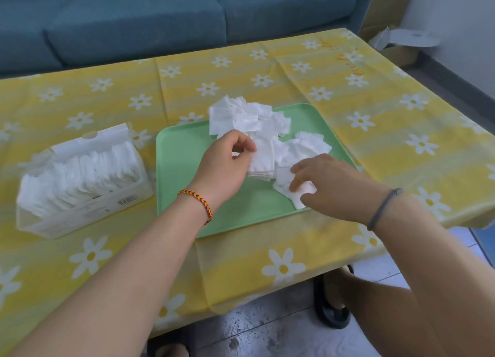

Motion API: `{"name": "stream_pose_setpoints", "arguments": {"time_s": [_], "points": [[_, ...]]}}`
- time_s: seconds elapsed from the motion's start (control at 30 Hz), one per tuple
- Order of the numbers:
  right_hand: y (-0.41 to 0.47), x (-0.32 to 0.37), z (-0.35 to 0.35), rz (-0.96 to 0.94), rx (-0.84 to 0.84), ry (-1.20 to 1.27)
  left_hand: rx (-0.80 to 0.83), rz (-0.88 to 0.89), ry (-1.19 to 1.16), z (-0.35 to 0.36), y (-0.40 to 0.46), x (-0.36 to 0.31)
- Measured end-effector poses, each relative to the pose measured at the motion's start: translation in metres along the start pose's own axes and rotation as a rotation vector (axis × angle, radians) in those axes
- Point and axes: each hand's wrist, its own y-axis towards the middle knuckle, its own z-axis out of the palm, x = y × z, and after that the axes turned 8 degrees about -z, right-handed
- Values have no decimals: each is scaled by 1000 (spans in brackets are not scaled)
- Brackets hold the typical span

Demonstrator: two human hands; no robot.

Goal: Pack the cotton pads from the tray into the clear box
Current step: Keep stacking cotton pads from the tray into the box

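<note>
A green tray lies mid-table with a loose heap of white square cotton pads at its far side. My left hand pinches the edge of a small stack of pads in the tray's middle. Just to the right, my right hand lies over the tray's right part, its fingers curled on a few crumpled pads. The clear box stands left of the tray, its lid up, packed with upright rows of pads.
The table wears a yellow cloth with white daisies. A blue sofa runs along the far edge. Cardboard boxes stand at the far right. My sandalled foot shows below the table's near edge.
</note>
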Motion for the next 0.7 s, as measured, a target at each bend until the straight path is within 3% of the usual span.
{"name": "stream_pose_setpoints", "arguments": {"time_s": [0.23,0.37,0.5,0.7], "points": [[2,-1,-1,48,-62,-12,-5,-57,9,1,2,0],[3,5,-8,60,-319,170,-5,-59,24,0,1,0],[10,7,-14,127,-546,448,6,-43,13,1,1,1],[11,15,-27,245,-467,1213,58,-59,-93,2,-3,-10]]}}
